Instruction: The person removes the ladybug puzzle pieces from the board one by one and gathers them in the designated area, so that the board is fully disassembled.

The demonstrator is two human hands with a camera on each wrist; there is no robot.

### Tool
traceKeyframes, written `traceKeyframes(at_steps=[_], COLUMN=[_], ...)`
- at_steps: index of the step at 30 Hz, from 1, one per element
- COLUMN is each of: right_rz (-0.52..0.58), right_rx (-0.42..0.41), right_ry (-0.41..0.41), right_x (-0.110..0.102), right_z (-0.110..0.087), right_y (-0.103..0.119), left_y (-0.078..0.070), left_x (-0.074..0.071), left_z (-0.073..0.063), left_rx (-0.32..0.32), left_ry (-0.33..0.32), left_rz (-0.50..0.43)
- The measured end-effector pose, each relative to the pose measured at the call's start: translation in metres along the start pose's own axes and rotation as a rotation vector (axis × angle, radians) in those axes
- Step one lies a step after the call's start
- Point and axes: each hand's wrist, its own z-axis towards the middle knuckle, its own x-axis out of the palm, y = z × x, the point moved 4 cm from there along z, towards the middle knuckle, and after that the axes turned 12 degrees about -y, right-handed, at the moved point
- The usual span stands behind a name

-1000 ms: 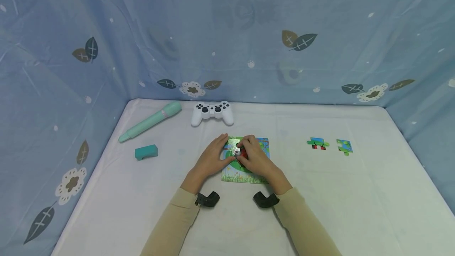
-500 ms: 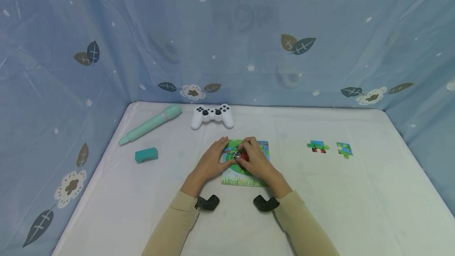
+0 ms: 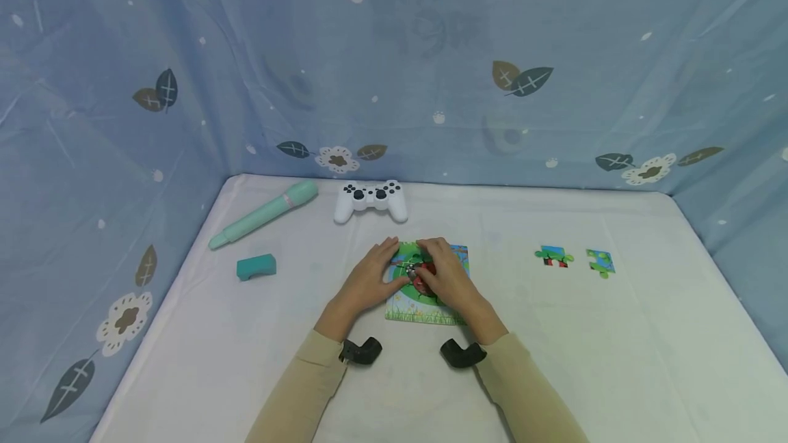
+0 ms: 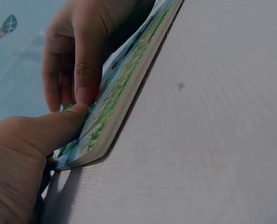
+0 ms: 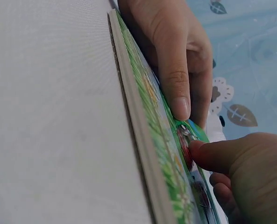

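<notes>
A square jigsaw puzzle (image 3: pixel 425 313) with a ladybug on a green leaf lies flat on the table in front of me. My left hand (image 3: pixel 368 279) rests along its left side, fingertips at the far left corner and thumb pressing on the picture near the ladybug's head. My right hand (image 3: pixel 452 282) lies over the right part, its thumb (image 5: pixel 213 154) touching the ladybug and its fingers reaching the far part. Both thumbs are close together at the middle. The palms hide some of the picture. Two loose puzzle pieces (image 3: pixel 553 256) lie apart to the right.
A white game controller (image 3: pixel 371 201) lies behind the puzzle. To the left are a mint-green wand-shaped tube (image 3: pixel 265 214) and a teal block (image 3: pixel 256 266) with a notch below. Blue patterned cloth (image 3: pixel 394 53) hangs around the white table (image 3: pixel 615 361).
A shiny piece at the puzzle's upper left, tilted under the fingers at first, now lies level with the picture. My right fingers have loosened from a pinch and spread flatter. The left hand barely moved.
</notes>
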Motion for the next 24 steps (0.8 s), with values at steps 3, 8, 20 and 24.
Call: traceKeyframes(at_steps=[3, 8, 20, 24], right_rz=[-0.017, -0.037, -0.015, -0.014], right_rx=[-0.008, 0.025, 0.061, 0.083], right_ry=[-0.016, -0.053, -0.084, -0.046], right_x=[-0.001, -0.002, -0.010, -0.014], right_z=[0.000, 0.000, 0.001, 0.000], right_y=[0.000, -0.001, 0.002, 0.002], left_y=[-0.001, 0.000, -0.001, -0.001], left_x=[0.000, 0.000, 0.001, 0.000], left_z=[0.001, 0.001, 0.002, 0.001], left_rx=[0.010, -0.002, -0.014, -0.021], left_ry=[-0.003, 0.003, 0.023, 0.018], left_rz=[0.013, 0.018, 0.024, 0.019])
